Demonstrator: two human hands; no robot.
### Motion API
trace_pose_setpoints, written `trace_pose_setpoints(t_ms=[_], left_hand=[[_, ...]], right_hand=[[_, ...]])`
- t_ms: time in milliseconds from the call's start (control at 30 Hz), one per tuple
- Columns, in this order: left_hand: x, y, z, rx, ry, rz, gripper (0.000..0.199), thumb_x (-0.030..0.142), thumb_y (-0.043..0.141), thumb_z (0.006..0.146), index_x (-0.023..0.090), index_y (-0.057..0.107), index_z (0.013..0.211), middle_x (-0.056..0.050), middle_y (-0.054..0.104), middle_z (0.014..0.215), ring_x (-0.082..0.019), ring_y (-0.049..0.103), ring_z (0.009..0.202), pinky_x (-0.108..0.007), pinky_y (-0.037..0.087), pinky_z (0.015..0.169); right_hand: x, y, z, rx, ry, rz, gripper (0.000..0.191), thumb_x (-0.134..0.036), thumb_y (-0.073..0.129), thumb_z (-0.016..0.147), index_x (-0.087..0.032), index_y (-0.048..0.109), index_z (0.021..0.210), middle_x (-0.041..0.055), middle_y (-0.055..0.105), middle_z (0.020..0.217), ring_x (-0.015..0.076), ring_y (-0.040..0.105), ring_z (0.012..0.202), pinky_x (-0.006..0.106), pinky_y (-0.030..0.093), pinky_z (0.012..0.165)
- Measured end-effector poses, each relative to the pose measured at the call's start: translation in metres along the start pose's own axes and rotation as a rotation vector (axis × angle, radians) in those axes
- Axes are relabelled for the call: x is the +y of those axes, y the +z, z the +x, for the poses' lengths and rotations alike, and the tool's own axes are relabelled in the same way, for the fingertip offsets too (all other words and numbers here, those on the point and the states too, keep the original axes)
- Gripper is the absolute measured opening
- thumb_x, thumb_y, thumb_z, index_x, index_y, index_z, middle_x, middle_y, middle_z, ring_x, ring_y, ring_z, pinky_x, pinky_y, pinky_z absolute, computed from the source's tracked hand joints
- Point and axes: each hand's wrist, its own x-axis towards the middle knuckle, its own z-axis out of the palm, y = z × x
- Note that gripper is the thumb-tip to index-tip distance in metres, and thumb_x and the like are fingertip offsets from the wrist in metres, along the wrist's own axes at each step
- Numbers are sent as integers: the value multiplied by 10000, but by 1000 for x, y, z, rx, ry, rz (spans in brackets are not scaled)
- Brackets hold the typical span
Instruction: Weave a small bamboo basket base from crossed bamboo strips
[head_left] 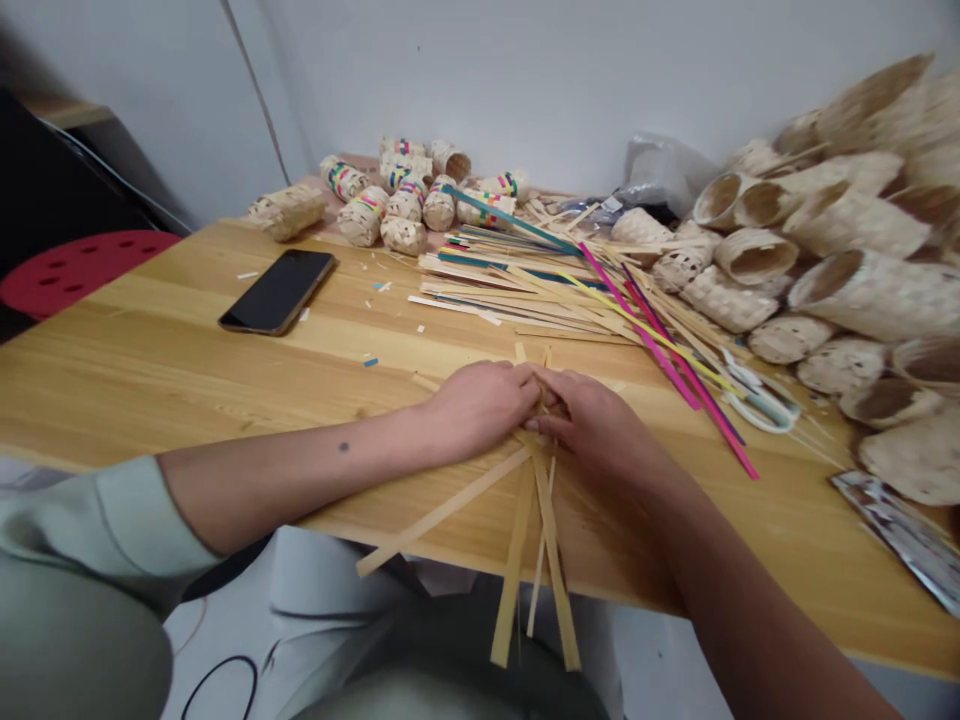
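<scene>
Both hands meet over the wooden tabletop [360, 390] near its front edge, on a small bunch of crossing bamboo strips [517, 540]. My left hand [484, 405] is closed, fingers curled down onto the strips where they cross. From the other side my right hand [592, 415] pinches the same crossing, its thumb and fingertips beside the left fingertips. Several pale strip ends fan out toward my body and hang past the table edge; shorter ends poke out beyond the hands. The crossing itself is mostly hidden under the fingers.
Behind the hands lies a pile of loose strips [517, 285], with pink strips [645, 330] at its right. White-handled scissors [761, 400] rest nearby. Small woven tubes [405, 200] stand at the back, larger ones [877, 290] heap at right. A phone [279, 290] lies left.
</scene>
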Motion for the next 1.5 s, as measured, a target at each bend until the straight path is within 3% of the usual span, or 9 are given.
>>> trace_pose_setpoints(t_ms=[167, 333, 467, 600, 833, 1000, 1133, 1300, 1500], left_hand=[[5, 2, 0, -9, -20, 32, 261, 320, 432, 972, 145, 624, 995, -78, 620, 946, -225, 589, 858, -336, 422, 686], [3, 0, -2, 6, -15, 47, 228, 294, 443, 964, 155, 623, 950, -74, 615, 944, -226, 580, 852, -332, 408, 653], [4, -3, -1, -13, 7, 39, 197, 247, 457, 952, 147, 624, 918, -77, 617, 937, -220, 575, 857, -331, 412, 668], [7, -5, 0, -48, 30, 44, 129, 162, 489, 915, 130, 614, 915, -84, 612, 933, -226, 571, 873, -331, 425, 687], [7, 2, -1, 30, 3, -13, 216, 231, 412, 963, 145, 596, 891, -64, 607, 903, -188, 564, 795, -299, 410, 643], [6, -3, -1, 31, -94, -54, 188, 257, 461, 951, 136, 597, 905, -49, 622, 874, -174, 581, 757, -281, 372, 591], [5, -7, 0, 21, -135, -60, 183, 312, 539, 919, 159, 620, 859, -23, 627, 806, -163, 577, 697, -286, 266, 509], [4, -5, -2, 37, -112, -76, 303, 343, 474, 944, 182, 639, 749, -5, 592, 718, -126, 528, 603, -306, 136, 487], [4, -3, -3, 44, -109, -102, 286, 377, 467, 945, 223, 673, 819, 6, 577, 692, -123, 499, 577, -305, 106, 491]], right_hand=[[1, -13, -6, -4, 43, 164, 448, -228, 580, 830, -211, 577, 1278, 53, 686, 1075, 192, 627, 917, 314, 465, 815], [-6, -24, -36, 108, 32, 8, 274, -231, 494, 893, -207, 661, 1109, 67, 690, 1048, 202, 629, 954, 334, 477, 838], [-9, -10, -71, 105, 67, -103, 192, -226, 485, 917, -228, 662, 991, 50, 682, 937, 199, 627, 873, 330, 497, 769], [-9, 13, -87, 174, 3, -152, 273, -225, 467, 938, -226, 619, 1165, 87, 673, 1065, 231, 616, 975, 384, 504, 831], [-13, 23, -79, 208, 12, -142, 312, -217, 502, 930, -179, 602, 1222, 105, 672, 1022, 245, 603, 934, 400, 511, 804], [-9, 21, -78, 165, 68, -83, 391, -248, 525, 924, -228, 530, 1314, 90, 655, 1086, 244, 599, 984, 412, 503, 835], [-7, 21, -77, 136, 106, -20, 384, -248, 546, 909, -245, 552, 1293, 72, 659, 1035, 235, 598, 957, 412, 498, 827], [-8, 18, -75, 131, 120, 16, 387, -241, 555, 890, -259, 567, 1277, 70, 662, 1040, 241, 603, 971, 417, 495, 823], [-7, 7, -65, 45, 122, 51, 589, -217, 567, 864, -308, 399, 1422, 27, 660, 979, 207, 616, 874, 355, 478, 763]])
